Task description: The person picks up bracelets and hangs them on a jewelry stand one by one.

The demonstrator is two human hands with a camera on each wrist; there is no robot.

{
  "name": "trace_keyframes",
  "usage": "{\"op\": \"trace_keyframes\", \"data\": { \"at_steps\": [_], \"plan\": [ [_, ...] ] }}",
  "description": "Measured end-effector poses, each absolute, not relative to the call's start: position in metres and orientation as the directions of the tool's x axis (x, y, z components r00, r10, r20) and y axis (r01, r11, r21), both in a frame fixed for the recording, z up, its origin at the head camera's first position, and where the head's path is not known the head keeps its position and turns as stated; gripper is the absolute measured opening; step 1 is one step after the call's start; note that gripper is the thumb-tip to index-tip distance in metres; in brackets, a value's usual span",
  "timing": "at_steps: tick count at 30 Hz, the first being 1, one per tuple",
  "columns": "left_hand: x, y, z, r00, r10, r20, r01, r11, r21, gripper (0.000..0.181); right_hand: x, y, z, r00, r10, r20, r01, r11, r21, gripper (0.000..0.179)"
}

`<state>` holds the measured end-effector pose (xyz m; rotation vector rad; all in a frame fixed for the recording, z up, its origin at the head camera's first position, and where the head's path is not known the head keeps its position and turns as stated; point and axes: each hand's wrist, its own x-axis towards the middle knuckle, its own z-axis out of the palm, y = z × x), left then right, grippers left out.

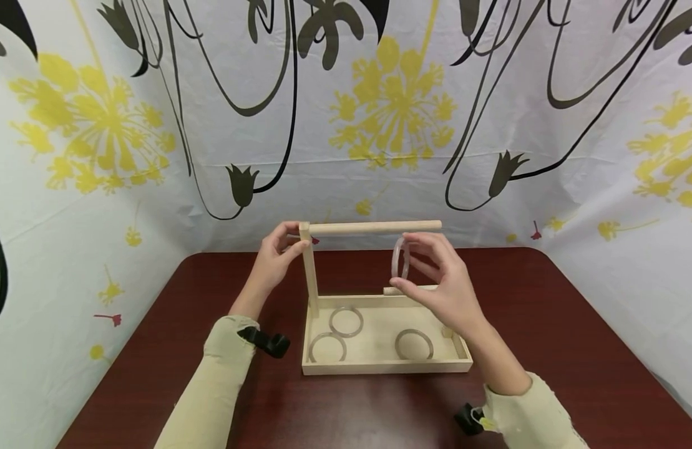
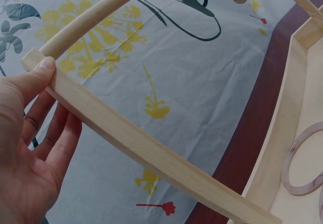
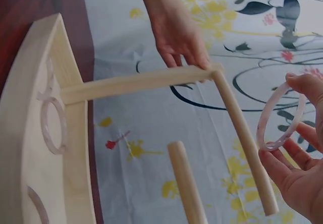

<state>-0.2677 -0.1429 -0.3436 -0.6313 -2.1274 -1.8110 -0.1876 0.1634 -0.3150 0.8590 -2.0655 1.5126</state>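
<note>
A wooden bangle stand has a shallow tray (image 1: 387, 368), an upright post (image 1: 310, 271) at its left and a long upper rod (image 1: 374, 227) running right from the post's top. My left hand (image 1: 275, 259) grips the post near its top, thumb on the near face in the left wrist view. Between the thumb and fingers of my right hand (image 1: 441, 280) is a pale, translucent bangle (image 3: 265, 125), held upright. This bangle is close to the upper rod's free end, just below it in the head view.
Three more bangles lie in the tray: two at the left, one bangle (image 1: 398, 344) toward the right. A shorter, lower rod (image 1: 393, 290) shows behind my right hand. The stand sits on a dark red table (image 1: 346, 405), with a patterned cloth (image 1: 346, 137) behind.
</note>
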Motion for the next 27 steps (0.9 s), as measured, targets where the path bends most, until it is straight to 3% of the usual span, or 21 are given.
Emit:
{"op": "trace_keyframes", "data": {
  "at_steps": [17, 27],
  "plan": [
    [-0.265, -0.142, -0.342, -0.864, 0.146, 0.481, 0.499, 0.125, 0.858, 0.032, -0.205, 0.201, -0.299, -0.703, -0.058, 0.709, -0.698, 0.252, -0.671, 0.066],
    [-0.267, -0.142, -0.344, -0.865, 0.151, 0.478, 0.496, 0.118, 0.86, 0.032, -0.214, 0.212, -0.301, -0.745, -0.012, 0.667, -0.638, 0.305, -0.708, 0.065]
  ]
}}
